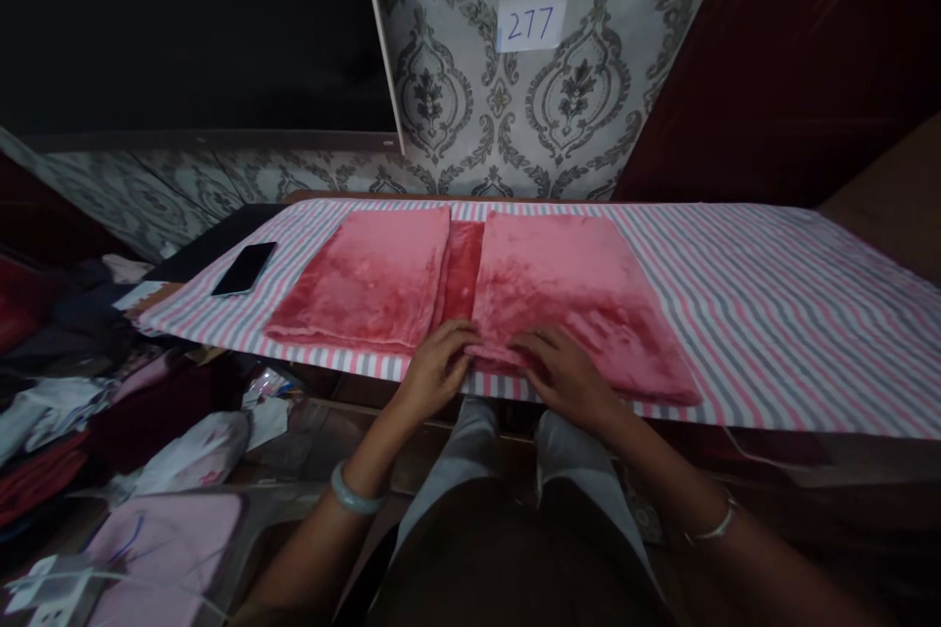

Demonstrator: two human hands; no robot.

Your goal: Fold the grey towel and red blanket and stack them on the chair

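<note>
A pink plush blanket (566,284) lies with both sides folded in toward the middle, leaving a darker red strip between the two flaps. My left hand (441,364) pinches the near inner corner of the right flap. A little to the right, my right hand (565,374) is closed on the same flap's near edge, with its fingertips partly hidden in the pile. The left flap (368,279) lies flat beside my left hand.
A striped cloth (771,313) covers the table under the blanket. A phone (245,269) rests at the left. Behind are a television (198,29) and a wall with a paper marked 277 (531,23). Clothes and bags (195,451) are piled at lower left.
</note>
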